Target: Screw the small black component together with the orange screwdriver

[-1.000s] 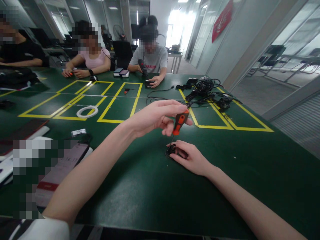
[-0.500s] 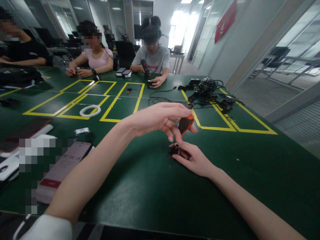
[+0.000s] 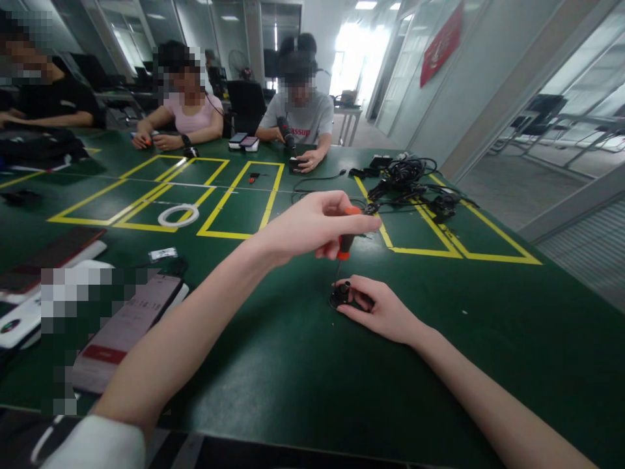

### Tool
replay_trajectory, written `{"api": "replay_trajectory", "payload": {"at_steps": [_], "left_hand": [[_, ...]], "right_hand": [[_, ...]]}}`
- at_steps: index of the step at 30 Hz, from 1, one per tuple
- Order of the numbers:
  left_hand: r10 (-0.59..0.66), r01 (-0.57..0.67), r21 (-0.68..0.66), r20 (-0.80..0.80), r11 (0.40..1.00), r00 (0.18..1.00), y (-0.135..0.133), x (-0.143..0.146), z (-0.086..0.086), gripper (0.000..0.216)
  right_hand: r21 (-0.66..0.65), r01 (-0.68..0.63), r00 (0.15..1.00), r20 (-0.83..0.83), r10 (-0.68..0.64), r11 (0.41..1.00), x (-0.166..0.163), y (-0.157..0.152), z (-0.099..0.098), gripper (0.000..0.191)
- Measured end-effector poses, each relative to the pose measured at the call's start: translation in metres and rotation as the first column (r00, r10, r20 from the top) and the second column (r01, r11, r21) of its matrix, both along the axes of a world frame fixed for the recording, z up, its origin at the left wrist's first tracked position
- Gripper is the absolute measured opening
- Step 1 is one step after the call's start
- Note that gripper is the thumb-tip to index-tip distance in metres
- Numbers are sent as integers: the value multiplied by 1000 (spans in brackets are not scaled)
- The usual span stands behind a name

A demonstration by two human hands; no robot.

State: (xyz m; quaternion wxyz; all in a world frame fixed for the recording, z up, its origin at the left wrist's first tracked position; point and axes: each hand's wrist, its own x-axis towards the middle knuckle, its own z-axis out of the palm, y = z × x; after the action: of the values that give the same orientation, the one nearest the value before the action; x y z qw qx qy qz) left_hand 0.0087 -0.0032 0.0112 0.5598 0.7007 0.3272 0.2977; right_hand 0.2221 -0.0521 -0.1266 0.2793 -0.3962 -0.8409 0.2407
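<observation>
Our left hand [image 3: 317, 225] is closed round the orange and black screwdriver [image 3: 344, 255], up above the green surface [image 3: 273, 365]. Half a second ago the handle [image 3: 347, 242] leaned over more and our fingers hung down in front of it. Now our thumb lies across the front, the handle stands up straighter, and we can see the thin rod [image 3: 338, 269] under it. We think this means our fingers are twisting the handle round. The rod points down at a small black part [image 3: 336, 298], but we can't tell if its tip is touching. Our right hand [image 3: 383, 309] has hardly moved: it pinches the black part against the surface, which should keep it steady. Black cables [image 3: 407, 174] lie in a heap farther away.
</observation>
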Motion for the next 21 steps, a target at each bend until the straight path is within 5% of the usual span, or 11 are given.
{"api": "replay_trajectory", "payload": {"at_steps": [5, 9, 15, 21], "left_hand": [[254, -191, 416, -102, 889, 962, -13, 7, -4, 18], [363, -160, 651, -189, 742, 913, -21, 14, -8, 8], [441, -111, 719, -290, 686, 849, -28, 17, -5, 16], [297, 11, 735, -287, 677, 911, -22, 7, -3, 23]], "right_hand": [[-25, 8, 1000, -16, -8, 1000, 0, -1, 1, 29], [-38, 13, 1000, -18, -13, 999, 0, -2, 2, 29], [-49, 23, 999, -47, -26, 999, -1, -2, 3, 24], [-67, 33, 999, -33, -35, 997, -2, -3, 2, 26]]}}
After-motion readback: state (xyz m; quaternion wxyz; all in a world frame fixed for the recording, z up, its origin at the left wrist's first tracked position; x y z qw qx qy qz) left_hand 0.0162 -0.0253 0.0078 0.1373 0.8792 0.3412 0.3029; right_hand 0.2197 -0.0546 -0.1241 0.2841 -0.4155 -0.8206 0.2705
